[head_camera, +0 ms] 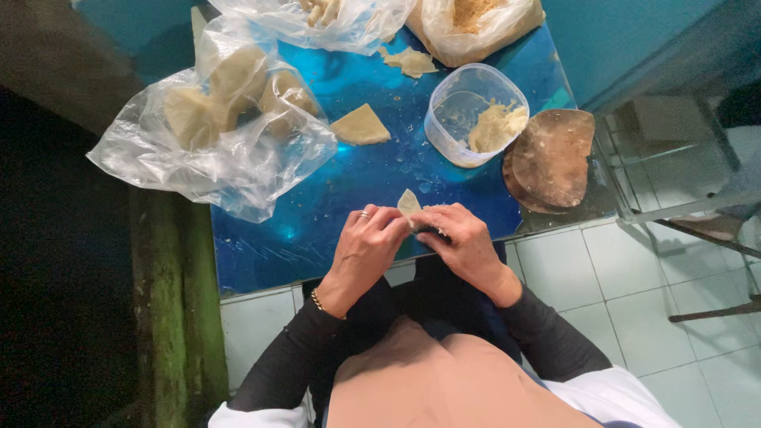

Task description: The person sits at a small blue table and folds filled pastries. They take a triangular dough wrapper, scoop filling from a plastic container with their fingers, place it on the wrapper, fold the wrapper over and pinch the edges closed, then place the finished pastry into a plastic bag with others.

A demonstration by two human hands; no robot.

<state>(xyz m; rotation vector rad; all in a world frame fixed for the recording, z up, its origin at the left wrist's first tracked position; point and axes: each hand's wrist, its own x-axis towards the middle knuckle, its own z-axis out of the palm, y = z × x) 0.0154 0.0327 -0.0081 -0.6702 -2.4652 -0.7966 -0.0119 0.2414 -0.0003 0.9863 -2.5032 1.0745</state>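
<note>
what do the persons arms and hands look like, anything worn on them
Both arms are covered by dark, close-fitting long sleeves that end at the wrists, with a white outer garment showing at the upper arms. The hands are bare, without gloves. The left hand has a ring on one finger and a thin gold-coloured bracelet at the wrist. The right hand shows no jewellery that can be made out.

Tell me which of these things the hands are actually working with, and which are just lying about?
In use:
left hand
right hand
folded dough piece
tub of filling

Lying about:
loose dough triangle
bag of dough pieces
round wooden board
blue table
</note>
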